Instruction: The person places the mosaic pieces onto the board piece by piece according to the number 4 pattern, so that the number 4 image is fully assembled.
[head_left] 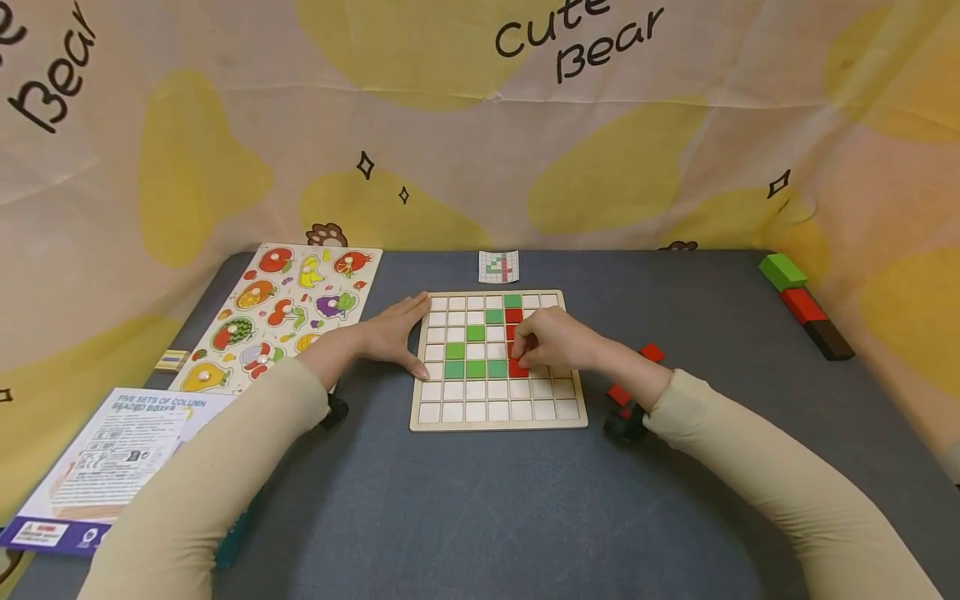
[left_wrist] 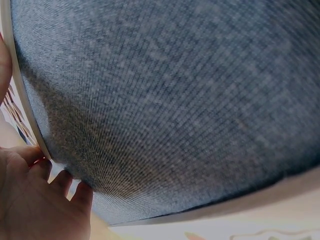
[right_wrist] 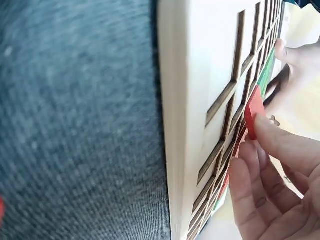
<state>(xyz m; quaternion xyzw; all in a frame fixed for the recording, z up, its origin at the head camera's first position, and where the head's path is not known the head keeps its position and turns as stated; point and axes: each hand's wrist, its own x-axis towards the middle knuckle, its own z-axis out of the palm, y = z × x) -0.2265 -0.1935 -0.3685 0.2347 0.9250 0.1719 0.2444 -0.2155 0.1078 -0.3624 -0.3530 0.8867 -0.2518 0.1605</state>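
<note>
A wooden grid board (head_left: 487, 427) with white squares lies on the dark table. Green tiles (head_left: 476, 333) form a diagonal and a row on it, and red tiles (head_left: 513, 316) run down one column. My left hand (head_left: 388, 335) rests against the board's left edge, thumb and fingers spread apart. Over the red column, my right hand (head_left: 558, 339) pinches a red square tile (right_wrist: 254, 112) between thumb and finger; in the right wrist view it stands tilted at the grid. The fingers partly cover that column in the head view.
Behind the board lies a small pattern card (head_left: 498, 267). Loose red tiles (head_left: 651, 353) are by my right forearm. Green, red and black blocks (head_left: 804, 306) line the far right. At left are a fruit puzzle board (head_left: 300, 283) and a printed box (head_left: 112, 458).
</note>
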